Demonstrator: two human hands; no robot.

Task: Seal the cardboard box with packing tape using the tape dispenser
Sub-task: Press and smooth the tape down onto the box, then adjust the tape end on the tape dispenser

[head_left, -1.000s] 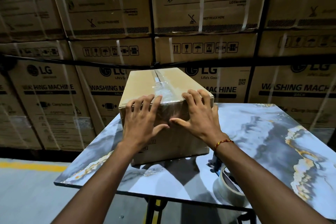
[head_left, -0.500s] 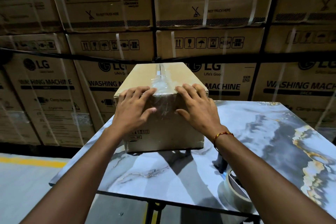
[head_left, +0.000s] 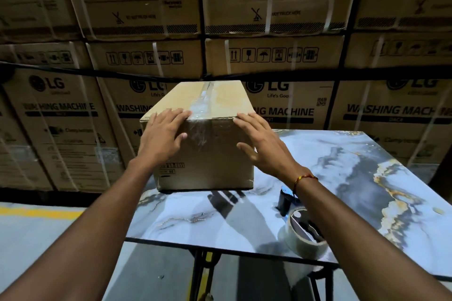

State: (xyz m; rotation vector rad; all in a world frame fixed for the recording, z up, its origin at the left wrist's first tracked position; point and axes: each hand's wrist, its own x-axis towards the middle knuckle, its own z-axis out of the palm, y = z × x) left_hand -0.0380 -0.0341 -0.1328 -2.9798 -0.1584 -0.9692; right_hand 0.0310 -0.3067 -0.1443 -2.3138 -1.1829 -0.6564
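Observation:
A brown cardboard box [head_left: 215,161] stands on the marble-patterned table [head_left: 354,178] near its far left corner. Clear packing tape [head_left: 203,102] runs along the top seam and down the near face, where it looks wrinkled. My left hand [head_left: 162,139] lies flat over the box's near top edge, left of the tape, fingers spread. My right hand [head_left: 264,146] is at the near right corner, fingertips on the top edge, fingers apart. The tape dispenser [head_left: 303,232] with its roll lies on the table's near edge, partly hidden under my right forearm.
A wall of large strapped washing-machine cartons [head_left: 281,56] rises right behind the table. Grey floor with a yellow line [head_left: 36,212] lies to the left. The table's black frame [head_left: 203,273] shows below its near edge.
Both hands have slid outward from the tape in the middle of the near edge toward the box's corners. The view has shifted, so the box sits farther from me.

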